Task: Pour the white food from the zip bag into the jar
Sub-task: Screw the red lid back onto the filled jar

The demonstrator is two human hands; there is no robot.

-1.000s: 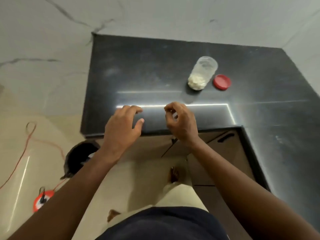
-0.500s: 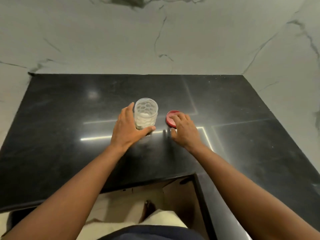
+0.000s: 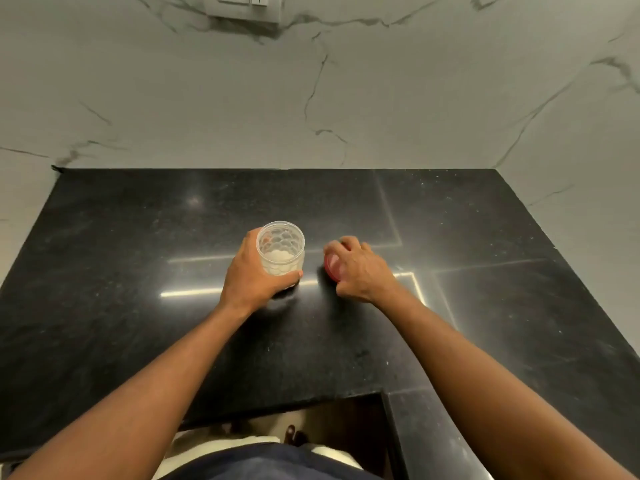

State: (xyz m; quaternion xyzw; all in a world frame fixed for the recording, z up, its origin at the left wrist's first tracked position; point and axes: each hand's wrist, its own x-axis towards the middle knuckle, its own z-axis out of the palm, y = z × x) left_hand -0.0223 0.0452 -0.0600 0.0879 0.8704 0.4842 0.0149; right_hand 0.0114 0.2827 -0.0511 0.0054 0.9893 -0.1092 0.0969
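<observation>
On the desk (image 3: 138, 271), left hand (image 3: 249, 275) grip clamped round the open upright jar (image 3: 281, 239) holding white food (image 3: 277, 264), right hand (image 3: 360, 268) grip curled on the red lid (image 3: 331, 268) beside it; no zip bag visible, pouring apparently done.

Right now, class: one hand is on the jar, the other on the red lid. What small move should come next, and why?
Probably lift the red lid and set it over the open jar. The left hand grips the jar upright on the counter, white food lies inside, and the right hand has its grip curled over the lid.
</observation>
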